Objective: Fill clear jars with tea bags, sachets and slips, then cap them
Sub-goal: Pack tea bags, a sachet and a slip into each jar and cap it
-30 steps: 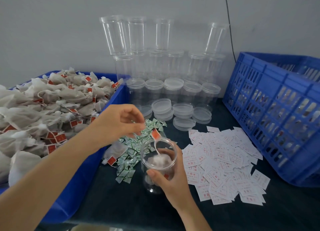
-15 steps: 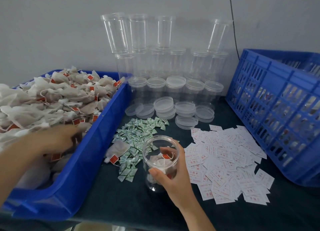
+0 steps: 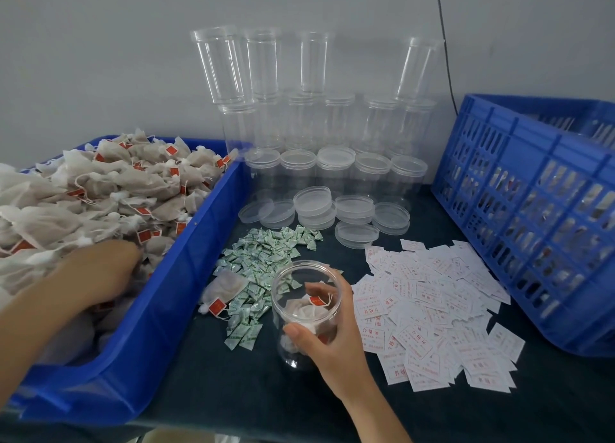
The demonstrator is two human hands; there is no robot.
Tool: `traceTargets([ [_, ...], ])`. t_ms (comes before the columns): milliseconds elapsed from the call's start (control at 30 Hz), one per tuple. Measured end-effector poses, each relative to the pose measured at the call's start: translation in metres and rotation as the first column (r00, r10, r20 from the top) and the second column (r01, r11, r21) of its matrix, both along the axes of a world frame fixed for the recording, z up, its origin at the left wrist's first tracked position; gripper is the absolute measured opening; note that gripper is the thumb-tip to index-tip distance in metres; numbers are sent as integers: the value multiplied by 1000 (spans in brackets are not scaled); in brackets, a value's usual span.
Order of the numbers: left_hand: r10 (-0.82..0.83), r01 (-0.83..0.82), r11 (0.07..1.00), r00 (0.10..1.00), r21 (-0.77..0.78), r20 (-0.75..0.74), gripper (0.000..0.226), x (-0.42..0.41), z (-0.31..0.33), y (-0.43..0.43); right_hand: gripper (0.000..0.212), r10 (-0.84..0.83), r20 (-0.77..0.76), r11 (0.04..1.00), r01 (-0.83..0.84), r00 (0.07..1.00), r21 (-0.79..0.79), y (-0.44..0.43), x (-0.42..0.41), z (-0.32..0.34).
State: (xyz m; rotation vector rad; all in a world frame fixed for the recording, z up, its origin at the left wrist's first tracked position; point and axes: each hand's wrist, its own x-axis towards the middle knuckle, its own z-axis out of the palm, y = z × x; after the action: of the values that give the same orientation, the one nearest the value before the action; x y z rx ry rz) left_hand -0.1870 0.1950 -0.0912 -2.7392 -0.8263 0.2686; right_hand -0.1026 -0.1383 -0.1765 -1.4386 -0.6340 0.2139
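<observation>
My right hand [image 3: 327, 339] grips a clear open jar [image 3: 301, 296] standing on the dark table; tea bags with red tags lie inside it. My left hand [image 3: 100, 271] is down in the blue bin [image 3: 186, 276] among the heap of tea bags [image 3: 109, 189]; its fingers are buried, so any grasp is hidden. One loose tea bag [image 3: 223, 291] lies beside a pile of green sachets [image 3: 263, 259]. White slips with red print [image 3: 429, 313] spread to the right of the jar.
Stacked clear jars [image 3: 319, 116] stand against the back wall, with loose clear lids [image 3: 332, 209] in front of them. A blue slatted crate [image 3: 532, 209] fills the right side.
My left hand left the jar's mouth after dropping a tea bag in, swung left and went into the tea bag bin. My right hand kept hold of the jar.
</observation>
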Motion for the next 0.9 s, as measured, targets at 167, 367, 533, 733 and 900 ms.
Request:
traceTargets([
  [167, 90, 38, 954, 910, -296, 405, 25, -5, 5, -3, 83, -6, 13, 1000, 6, 1000, -1, 0, -1, 0],
  [367, 200, 205, 899, 594, -387, 779, 22, -2, 35, -29, 84, -1, 3, 1000, 1, 1000, 2, 0, 0, 1],
  [533, 228, 464, 727, 532, -506, 816, 18, 8, 75, -93, 85, 0, -4, 1000, 1, 1000, 3, 0, -1, 1],
  [733, 190, 641, 426, 627, -639, 756, 21, 28, 81, -172, 85, -6, 22, 1000, 6, 1000, 9, -1, -2, 0],
  [900, 119, 643, 389, 675, -660, 728, 21, 41, 67, -188, 83, 27, 4, 999, -27, 1000, 39, -1, -2, 3],
])
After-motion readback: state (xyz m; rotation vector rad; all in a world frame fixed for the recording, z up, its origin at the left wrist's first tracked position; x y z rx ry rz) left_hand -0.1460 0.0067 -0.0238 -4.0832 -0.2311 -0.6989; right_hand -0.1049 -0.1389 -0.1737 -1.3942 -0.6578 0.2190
